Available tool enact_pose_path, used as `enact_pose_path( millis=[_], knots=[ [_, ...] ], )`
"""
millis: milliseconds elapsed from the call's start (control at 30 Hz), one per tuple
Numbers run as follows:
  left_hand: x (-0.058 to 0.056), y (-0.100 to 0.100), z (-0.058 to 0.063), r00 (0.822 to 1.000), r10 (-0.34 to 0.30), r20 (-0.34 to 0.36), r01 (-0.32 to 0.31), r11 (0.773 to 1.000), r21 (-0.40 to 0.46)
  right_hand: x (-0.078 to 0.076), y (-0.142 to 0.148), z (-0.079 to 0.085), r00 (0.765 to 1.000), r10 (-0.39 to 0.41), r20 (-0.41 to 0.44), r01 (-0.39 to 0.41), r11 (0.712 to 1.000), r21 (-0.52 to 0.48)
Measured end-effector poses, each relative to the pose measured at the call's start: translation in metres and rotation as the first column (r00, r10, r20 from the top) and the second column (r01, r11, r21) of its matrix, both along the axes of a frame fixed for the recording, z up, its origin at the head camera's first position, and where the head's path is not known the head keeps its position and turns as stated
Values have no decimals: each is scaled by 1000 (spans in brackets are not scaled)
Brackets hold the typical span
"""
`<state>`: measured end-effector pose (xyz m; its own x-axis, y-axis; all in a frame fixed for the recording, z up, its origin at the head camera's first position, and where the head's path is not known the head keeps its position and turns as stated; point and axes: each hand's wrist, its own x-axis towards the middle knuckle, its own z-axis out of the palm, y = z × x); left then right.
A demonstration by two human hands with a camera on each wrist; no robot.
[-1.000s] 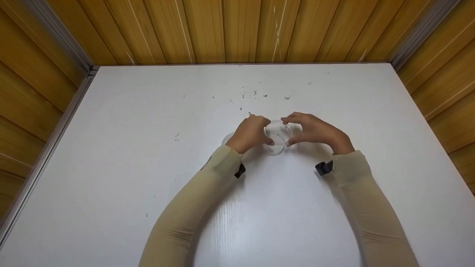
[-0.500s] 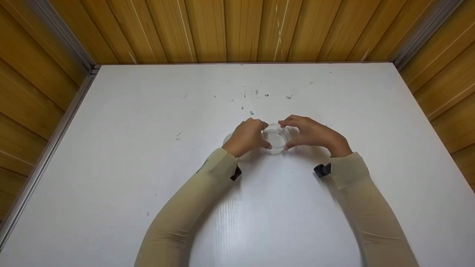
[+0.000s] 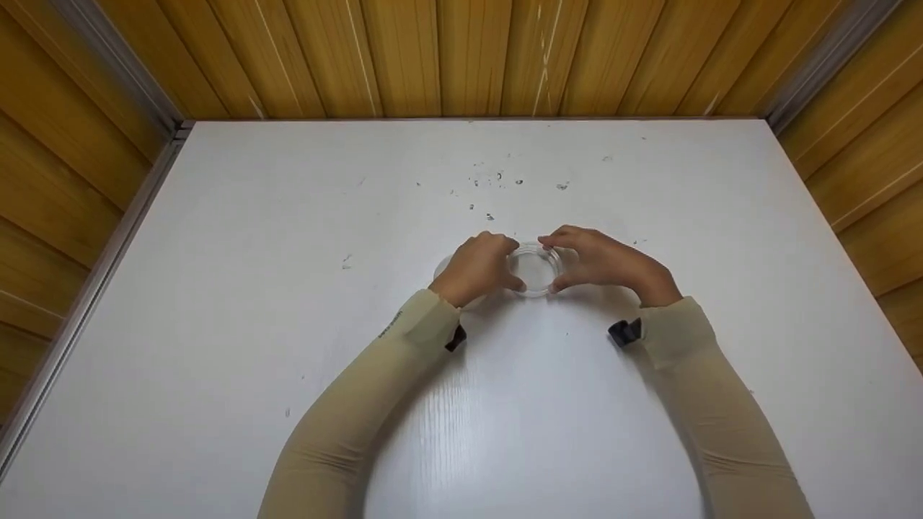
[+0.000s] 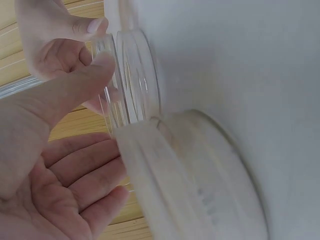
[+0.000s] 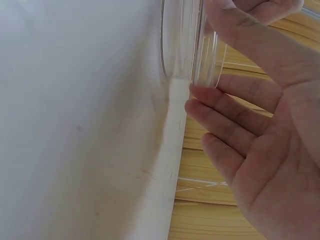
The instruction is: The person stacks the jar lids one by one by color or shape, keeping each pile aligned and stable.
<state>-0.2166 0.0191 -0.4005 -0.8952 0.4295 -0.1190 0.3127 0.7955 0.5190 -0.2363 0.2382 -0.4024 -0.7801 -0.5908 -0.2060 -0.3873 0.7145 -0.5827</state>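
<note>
Between my two hands is a shallow clear round dish (image 3: 535, 270), level and lined up over a second clear dish (image 4: 144, 75). My left hand (image 3: 479, 268) pinches the upper dish's rim from the left, thumb on the near side and fingers on the far side. From the opposite side my right hand (image 3: 604, 258) pinches the same rim. The left wrist view has the two dishes very close together, the lower one at the table surface. Another round clear piece (image 3: 441, 267) lies by my left wrist, mostly hidden by the hand; it looks thick and layered in the left wrist view.
A white table (image 3: 252, 288) with small dark marks lies under the hands. Yellow wood-panelled walls (image 3: 404, 58) stand behind it and at both sides. Black wrist cameras (image 3: 624, 332) sit below the sleeve cuffs.
The upper dish was tilted and offset above the lower one; it has come down, levelled out and lined up with it. Both hands have moved slightly down with it, still pinching its rim.
</note>
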Motion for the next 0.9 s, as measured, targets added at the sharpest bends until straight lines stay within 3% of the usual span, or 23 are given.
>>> enact_pose_path(
  millis=[900],
  knots=[
    [3, -1, 0, 1000, -14, 2, 14, 998, -56, 5, -2, -2, 998, 43, -45, -43, 999, 2]
  ],
)
